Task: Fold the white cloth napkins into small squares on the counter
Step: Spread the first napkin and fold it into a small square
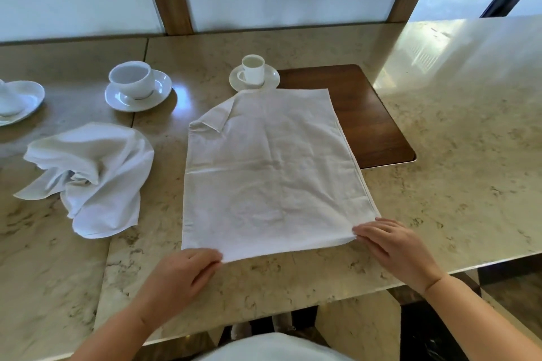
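A: Where is the big white napkin (pixel 269 173)?

B: It lies flat on the bench (pixel 440 184), in the middle. Its near edge is right by the two hands. Its far edge touches the saucer (pixel 272 79) of a small cup (pixel 252 69).

A: What does the left hand (pixel 181 275) do?

B: It is at the near left corner of the napkin. The fingers are curled, and the fingertips touch the near edge. The corner looks pinched there, but I cannot tell for sure.

A: And the right hand (pixel 396 246)?

B: It is at the near right corner. The fingers lie mostly straight on the bench, and the tips touch the cloth. That corner is lifted and bunched a bit.

A: Is the napkin all smooth?

B: No. The far left corner is folded over on itself. There are soft creases across the middle too.

A: What is under its right side?

B: A dark wooden board (pixel 369 120). The napkin covers the left part of it.

A: Is there more cloth?

B: Yes. A crumpled napkin (pixel 93 173) sits to the left, well apart from the hands. Far behind it is a big cup (pixel 132 79) on a plate. Another white plate (pixel 20 102) is at the far left edge.
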